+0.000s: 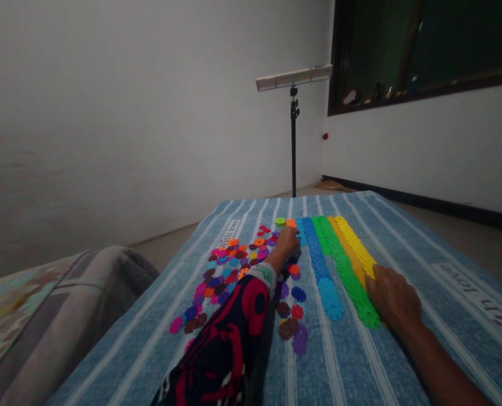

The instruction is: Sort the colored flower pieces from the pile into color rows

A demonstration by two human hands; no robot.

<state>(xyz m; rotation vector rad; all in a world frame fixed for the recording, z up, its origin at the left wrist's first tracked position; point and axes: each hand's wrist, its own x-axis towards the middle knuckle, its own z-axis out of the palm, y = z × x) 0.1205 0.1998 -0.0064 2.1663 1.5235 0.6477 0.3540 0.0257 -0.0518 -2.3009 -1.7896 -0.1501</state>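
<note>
My left hand (287,243) reaches to the far side of the table, fingers curled in. It is beside an orange snowflake disc (291,223) and the top of a light blue row (302,232); whatever its fingers hold is hidden. My right hand (393,298) rests at the near end of the yellow row (356,243), thumb and forefinger apart, covering part of the yellow-orange row (358,265). Overlapping discs also form a green row (350,282) and a blue row (315,254), with light blue discs (330,299) at its near end.
Loose mixed-colour discs (234,262) lie scattered left of the rows, partly under my left sleeve (229,344). A striped blue cloth (141,349) covers the table. Beyond it stands a black pole with a flat board (294,78). Draped fabric (102,293) is at left.
</note>
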